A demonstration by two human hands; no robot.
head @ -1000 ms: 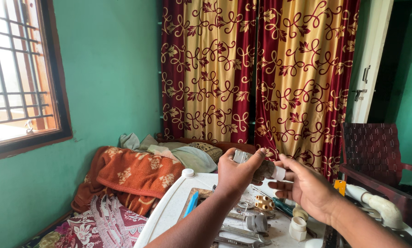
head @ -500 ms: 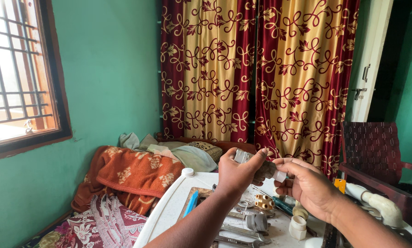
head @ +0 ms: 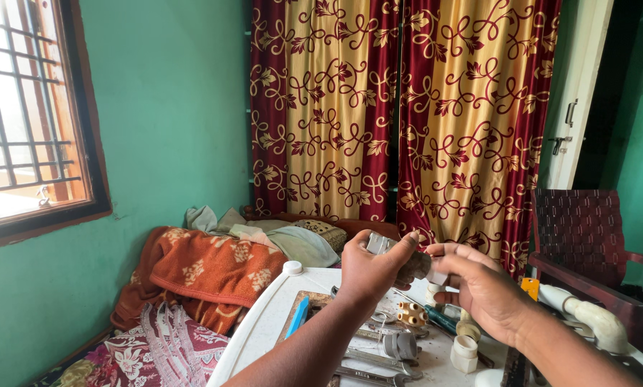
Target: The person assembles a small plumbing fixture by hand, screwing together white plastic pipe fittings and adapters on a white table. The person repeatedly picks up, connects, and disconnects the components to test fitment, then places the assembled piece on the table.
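Clearly a fitting job at the join-up stage, both hands raised over the table.

Left hand: the left hand (head: 368, 269) is closed round a small grey-and-white pipe fitting (head: 380, 244), thumb and fingers pinching it from both sides and holding it up above the white plastic table (head: 264, 322).

Right hand: the right hand (head: 479, 287) is curled round a short dull-grey pipe piece with a white end (head: 422, 269), its fingers wrapped over the top; how firmly it grips I cannot tell, as the fingers hide most of the part.

Where the parts are: the two pieces meet between the hands, touching or very nearly so, in the air just above the table's far edge.

Step in hand: by my judgement, bringing one piece to the other and lining up their ends.

Next move calls for: keeping both pieces on one axis, a firm pinch on the left, and a turning or pushing effort from the right.

On the table: brass-coloured connectors (head: 411, 314), a white plastic ring coupling (head: 465, 352), steel spanners (head: 375, 358) and a blue-handled tool (head: 297, 317), all below the hands.

Around: an orange patterned blanket (head: 207, 269) to the left, red and gold curtains (head: 407, 107) behind, a dark woven chair (head: 579, 229) to the right.
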